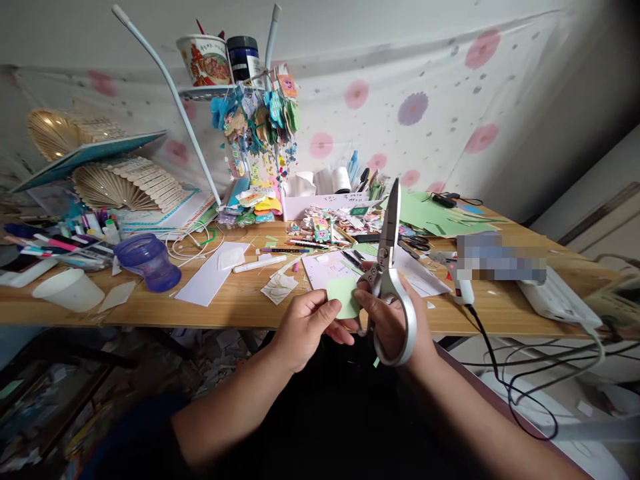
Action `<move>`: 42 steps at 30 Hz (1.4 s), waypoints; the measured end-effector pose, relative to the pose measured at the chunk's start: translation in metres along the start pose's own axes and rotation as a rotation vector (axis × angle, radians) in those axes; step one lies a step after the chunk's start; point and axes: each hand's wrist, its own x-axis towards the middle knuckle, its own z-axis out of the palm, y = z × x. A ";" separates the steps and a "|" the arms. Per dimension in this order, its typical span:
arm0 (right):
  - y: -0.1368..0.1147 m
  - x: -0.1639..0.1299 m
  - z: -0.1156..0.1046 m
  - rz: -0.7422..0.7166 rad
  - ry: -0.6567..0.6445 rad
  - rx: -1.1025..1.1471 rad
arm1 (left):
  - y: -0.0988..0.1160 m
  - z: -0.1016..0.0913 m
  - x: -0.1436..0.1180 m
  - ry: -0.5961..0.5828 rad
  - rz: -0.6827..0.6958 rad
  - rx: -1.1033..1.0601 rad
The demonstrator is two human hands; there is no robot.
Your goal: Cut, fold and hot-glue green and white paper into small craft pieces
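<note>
Left hand point(303, 327) pinches small green paper piece point(343, 297) at table's point(240, 303) near edge; right hand point(395, 320) grips scissors point(390, 267), blades upright, clear of paper.

No legible text or numbers.

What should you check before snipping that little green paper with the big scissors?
1. Left hand pinches the green paper firmly: ok.
2. Right hand is through the handle loops of the scissors: ok.
3. Blades point up, away from the body: ok.
4. Left fingertips clear of the blades: ok, blades stand above the paper.
5. Blades shut or slightly open: cannot tell.
6. Glue gun cord clear of the arms: ok.
</note>
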 end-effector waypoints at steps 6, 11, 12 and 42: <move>0.001 -0.006 0.000 -0.020 -0.093 -0.061 | -0.002 0.009 0.003 0.182 0.085 0.130; 0.014 -0.026 -0.020 -0.020 -0.424 0.038 | 0.010 0.001 0.002 0.251 0.146 0.211; 0.016 -0.031 -0.024 -0.008 -0.481 0.057 | 0.013 0.000 0.002 0.266 0.154 0.221; 0.017 -0.044 -0.034 -0.060 -0.593 -0.221 | 0.024 -0.004 0.001 0.240 0.107 0.316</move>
